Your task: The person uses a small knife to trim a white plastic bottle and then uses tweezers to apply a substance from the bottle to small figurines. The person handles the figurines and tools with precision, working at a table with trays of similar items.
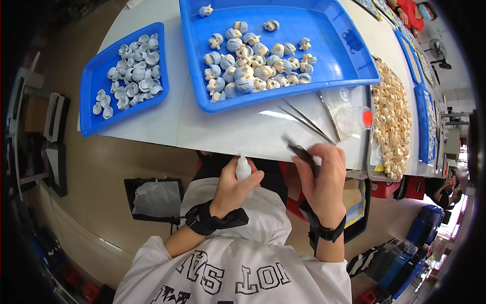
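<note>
My left hand is closed round a small white squeeze bottle, its narrow nozzle pointing up at the table's front edge. To the right, my right hand grips a slim black tool; its tip is smeared by motion, so I cannot tell its kind. The two hands are apart. Beyond them stands a large blue tray with many small doll heads with grey-blue hair. Metal tweezers lie on the white table between that tray and my right hand.
On the left, a smaller blue tray holds grey-blue hair pieces. Clear round containers, one with a red centre, stand right of the tweezers. A metal tray of beige pieces lies farther right. Other people are at the far right.
</note>
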`<state>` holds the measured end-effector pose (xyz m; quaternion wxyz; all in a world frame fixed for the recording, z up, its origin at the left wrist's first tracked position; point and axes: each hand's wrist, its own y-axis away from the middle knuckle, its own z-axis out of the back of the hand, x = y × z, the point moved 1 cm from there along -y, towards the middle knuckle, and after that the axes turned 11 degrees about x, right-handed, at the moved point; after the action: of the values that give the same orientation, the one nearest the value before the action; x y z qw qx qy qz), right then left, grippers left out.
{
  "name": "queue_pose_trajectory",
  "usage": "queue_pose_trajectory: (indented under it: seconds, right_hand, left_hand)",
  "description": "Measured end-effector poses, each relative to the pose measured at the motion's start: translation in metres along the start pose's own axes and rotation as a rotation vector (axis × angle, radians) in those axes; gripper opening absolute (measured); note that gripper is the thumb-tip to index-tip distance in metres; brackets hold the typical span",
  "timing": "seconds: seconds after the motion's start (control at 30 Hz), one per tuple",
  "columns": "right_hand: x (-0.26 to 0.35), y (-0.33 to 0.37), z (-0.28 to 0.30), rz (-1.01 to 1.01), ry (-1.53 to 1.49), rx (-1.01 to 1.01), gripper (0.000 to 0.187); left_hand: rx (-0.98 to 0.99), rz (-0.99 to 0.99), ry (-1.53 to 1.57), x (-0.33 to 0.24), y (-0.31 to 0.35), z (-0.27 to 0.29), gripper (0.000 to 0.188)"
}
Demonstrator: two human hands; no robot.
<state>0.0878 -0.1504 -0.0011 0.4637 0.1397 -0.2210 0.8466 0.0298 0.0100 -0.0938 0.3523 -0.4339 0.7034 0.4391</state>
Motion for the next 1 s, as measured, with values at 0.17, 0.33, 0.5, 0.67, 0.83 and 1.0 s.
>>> queue_pose_trajectory:
  seconds: [0.17, 0.33, 0.5, 0.67, 0.83, 1.0]
  right_hand:
    - [0.017, 0.016, 0.003, -0.345, -0.712, 0.332, 0.036]
    - [0.023, 0.026, 0.006, -0.206, -0.841, 0.379, 0.029]
    - [0.009, 0.024, 0.020, 0.053, -1.440, 0.569, 0.035]
    - [0.024, 0.009, 0.005, -0.055, -1.440, 0.196, 0.027]
    - [0.024, -0.011, -0.006, -0.194, -1.015, -0.145, 0.033]
    - [0.018, -0.030, -0.014, -0.013, -0.915, -0.248, 0.033]
  left_hand:
    - [-0.016, 0.000, 0.002, -0.003, 0.001, 0.000, 0.016]
    - [-0.017, -0.022, 0.035, -0.001, 0.002, 0.000, 0.014]
    - [-0.007, -0.078, 0.054, 0.002, 0.001, 0.003, 0.016]
    - [0.010, -0.068, 0.044, -0.005, 0.000, 0.003, 0.016]
    - [0.011, -0.036, 0.078, 0.003, 0.000, 0.005, 0.015]
    - [0.010, 0.012, 0.075, 0.001, 0.002, 0.005, 0.011]
